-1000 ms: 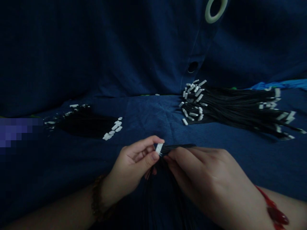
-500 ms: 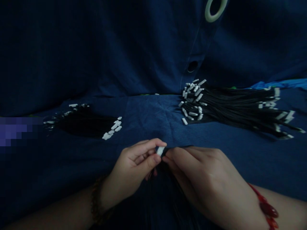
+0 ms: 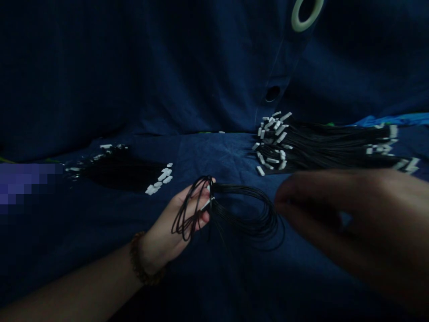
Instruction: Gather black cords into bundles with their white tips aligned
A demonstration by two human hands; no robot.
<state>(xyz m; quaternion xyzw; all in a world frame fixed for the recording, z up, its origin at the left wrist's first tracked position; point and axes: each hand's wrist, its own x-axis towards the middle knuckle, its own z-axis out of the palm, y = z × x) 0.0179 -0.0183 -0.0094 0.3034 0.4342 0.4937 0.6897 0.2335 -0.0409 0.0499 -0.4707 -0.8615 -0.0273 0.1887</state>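
My left hand (image 3: 169,228) is closed on a coiled bundle of thin black cables (image 3: 268,223), in front of me above the blue cloth. The bundle forms a wide loop to the right and smaller loops hanging over my left fingers. White connector ends (image 3: 207,202) show at the pinched middle. My right hand (image 3: 348,219) is at the right, blurred, thumb and forefinger pinched together beside the loop's right edge. Whatever those fingertips hold, if anything, cannot be made out.
A pile of black cables with white connectors (image 3: 318,145) lies at the back right. A smaller pile (image 3: 124,172) lies at the left, its white ends facing right. Dark blue cloth (image 3: 208,152) covers the surface and hangs behind, with a pale ring (image 3: 296,22) near the top.
My right hand has pulled away to the right and come closer to the camera. The black cables, earlier mostly hidden between both hands, now show as loops in my left hand.
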